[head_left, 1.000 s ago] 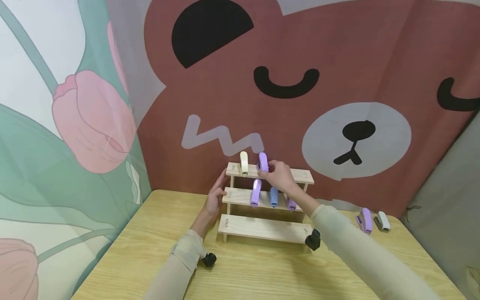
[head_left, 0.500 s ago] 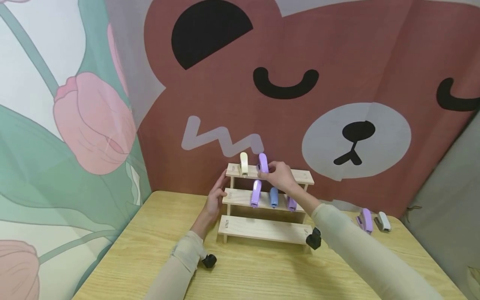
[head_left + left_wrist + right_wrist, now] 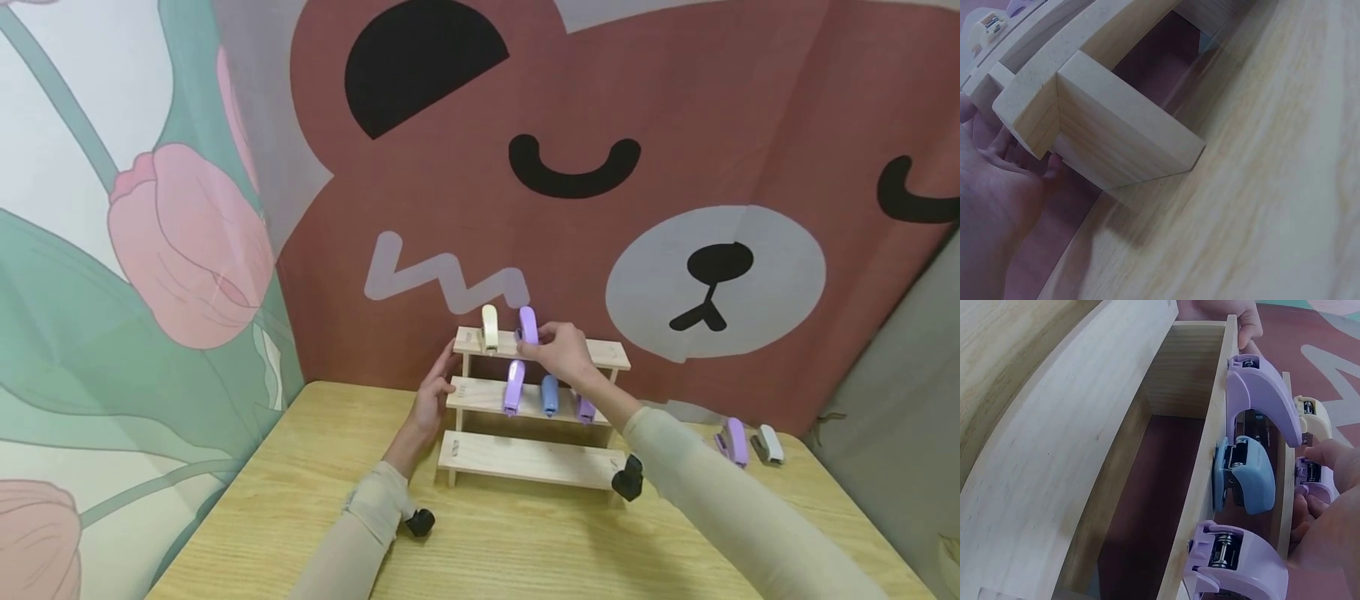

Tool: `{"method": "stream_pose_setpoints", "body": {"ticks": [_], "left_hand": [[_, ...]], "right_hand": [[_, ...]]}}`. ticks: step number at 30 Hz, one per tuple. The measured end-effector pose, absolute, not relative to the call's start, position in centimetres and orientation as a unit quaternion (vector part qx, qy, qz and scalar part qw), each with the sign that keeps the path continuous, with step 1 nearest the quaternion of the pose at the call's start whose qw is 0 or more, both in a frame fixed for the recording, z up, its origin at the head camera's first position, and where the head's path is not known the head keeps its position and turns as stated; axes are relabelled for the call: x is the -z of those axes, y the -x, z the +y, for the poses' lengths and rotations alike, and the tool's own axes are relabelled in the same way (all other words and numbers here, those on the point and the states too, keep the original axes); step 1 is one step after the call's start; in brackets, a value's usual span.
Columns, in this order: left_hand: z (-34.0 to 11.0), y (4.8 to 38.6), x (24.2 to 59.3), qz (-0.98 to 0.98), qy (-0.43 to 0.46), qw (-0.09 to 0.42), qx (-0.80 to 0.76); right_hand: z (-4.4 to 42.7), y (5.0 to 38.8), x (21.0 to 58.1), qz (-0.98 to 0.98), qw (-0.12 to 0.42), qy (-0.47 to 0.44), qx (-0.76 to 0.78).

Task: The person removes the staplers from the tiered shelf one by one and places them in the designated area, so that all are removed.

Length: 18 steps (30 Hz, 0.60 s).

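My right hand (image 3: 566,354) pinches a purple stapler (image 3: 528,325) standing on the top tier of a three-tier wooden rack (image 3: 532,458); the right wrist view shows fingers on both sides of that stapler (image 3: 1316,478). Left of it on the same tier is a cream stapler (image 3: 490,327). The middle tier holds a purple stapler (image 3: 513,387), a blue one (image 3: 550,395) and another purple one (image 3: 586,407). My left hand (image 3: 429,403) touches the rack's left end, fingers extended along it; in the left wrist view the hand (image 3: 997,194) is beside the wooden end.
On the table (image 3: 337,467), at the right beyond my right sleeve, stand a purple stapler (image 3: 736,442) and a white-grey stapler (image 3: 768,444). A curtain with a bear print (image 3: 450,208) hangs right behind the rack. The bottom tier bears no stapler.
Both hands stay in nearly the same place, and the staplers keep their positions on the rack. The head view has shifted very slightly.
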<state>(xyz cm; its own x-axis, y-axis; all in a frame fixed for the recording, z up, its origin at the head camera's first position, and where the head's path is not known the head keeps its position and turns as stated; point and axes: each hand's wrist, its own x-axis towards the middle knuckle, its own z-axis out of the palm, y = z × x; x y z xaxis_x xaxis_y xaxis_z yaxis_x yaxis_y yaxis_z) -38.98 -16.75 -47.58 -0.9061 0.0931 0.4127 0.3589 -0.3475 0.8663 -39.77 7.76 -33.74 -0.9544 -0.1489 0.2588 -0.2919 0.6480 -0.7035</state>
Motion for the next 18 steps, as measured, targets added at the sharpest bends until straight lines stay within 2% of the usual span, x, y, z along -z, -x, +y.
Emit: {"method": "stream_pose_setpoints", "body": {"ticks": [18], "left_hand": [[-16.7, 39.3, 47.8, -0.56, 0.198, 0.09, 0.8]], "right_hand": [[10.0, 38.6, 32.5, -0.898, 0.115, -0.102, -0.413]]}}
